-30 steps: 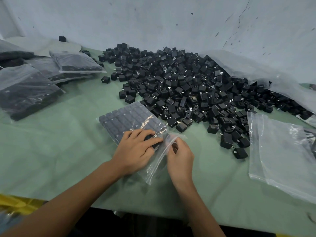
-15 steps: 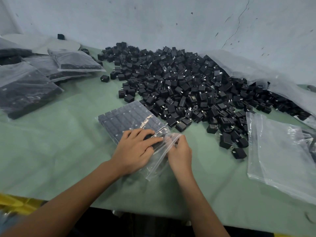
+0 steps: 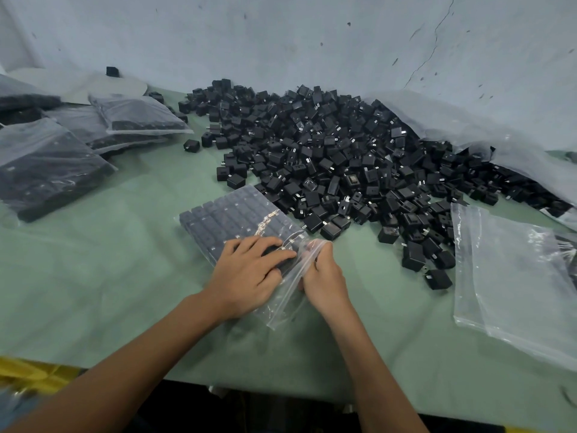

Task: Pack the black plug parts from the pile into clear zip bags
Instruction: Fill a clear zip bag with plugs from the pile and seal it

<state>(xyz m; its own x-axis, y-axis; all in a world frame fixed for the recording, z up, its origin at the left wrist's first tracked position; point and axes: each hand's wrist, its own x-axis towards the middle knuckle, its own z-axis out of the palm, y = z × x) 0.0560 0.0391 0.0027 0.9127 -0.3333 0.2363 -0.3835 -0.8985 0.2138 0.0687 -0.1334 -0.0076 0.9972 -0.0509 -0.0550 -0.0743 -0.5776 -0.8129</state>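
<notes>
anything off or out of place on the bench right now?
Mostly no. One stray black plug part sits alone by the back wall, far from the main pile of black plug parts. The clear zip bag being closed under the left hand and right hand shows a brownish streak; cause unclear.

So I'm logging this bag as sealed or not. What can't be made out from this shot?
- Zip strip of the filled bag: head view, covered by the left hand and right hand, so its seal is unknown.
- Parts count: rows under the left hand are hidden.
- Empty zip bags: cut off by the right edge.
- Packed bags: cut off by the left edge.
</notes>
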